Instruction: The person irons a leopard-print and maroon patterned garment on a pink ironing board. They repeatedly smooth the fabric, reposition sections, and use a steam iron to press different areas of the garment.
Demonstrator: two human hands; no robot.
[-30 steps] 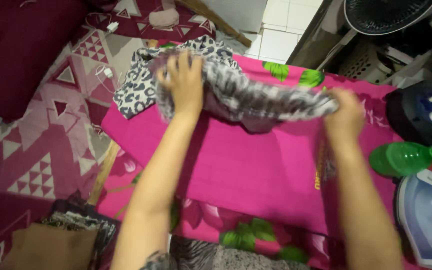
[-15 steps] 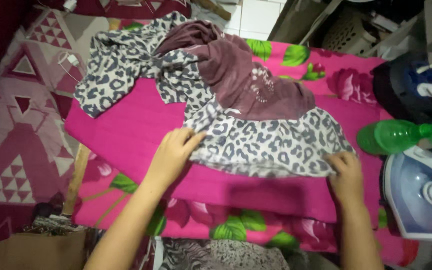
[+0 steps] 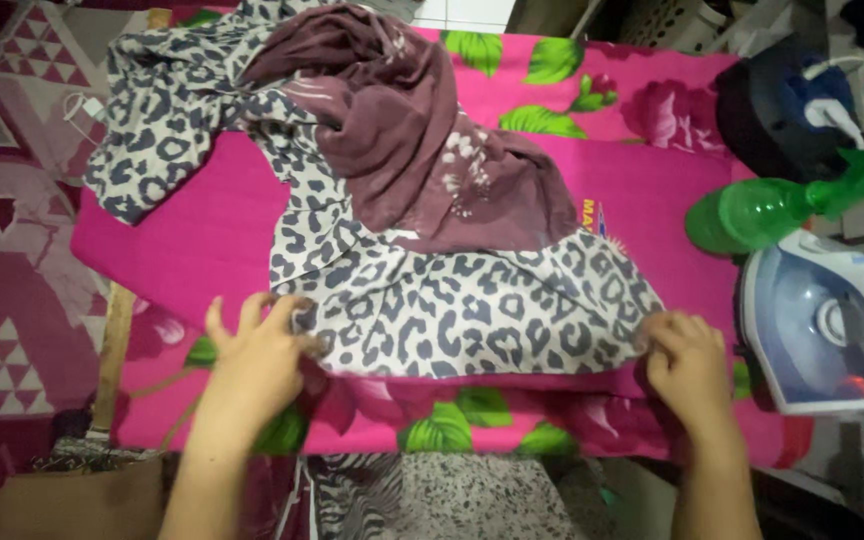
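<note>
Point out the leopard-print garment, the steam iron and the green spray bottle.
leopard-print garment (image 3: 472,310), head view, flat lower panel.
steam iron (image 3: 822,325), head view, blue-and-white body.
green spray bottle (image 3: 757,212), head view, rounded body.

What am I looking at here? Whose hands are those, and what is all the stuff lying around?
This picture comes from a small camera worn on a person's head, so you look down just as they do. There is no machine, only two bare hands. The left hand presses on the near left corner of a leopard-print cloth, and the right hand pinches its near right corner. The cloth lies spread out on a bright pink cover with flowers. On top of its far part sits a crumpled plum-coloured cloth. To the right you can see a white and blue iron and a green spray bottle. On the left is a red patterned rug.
</note>
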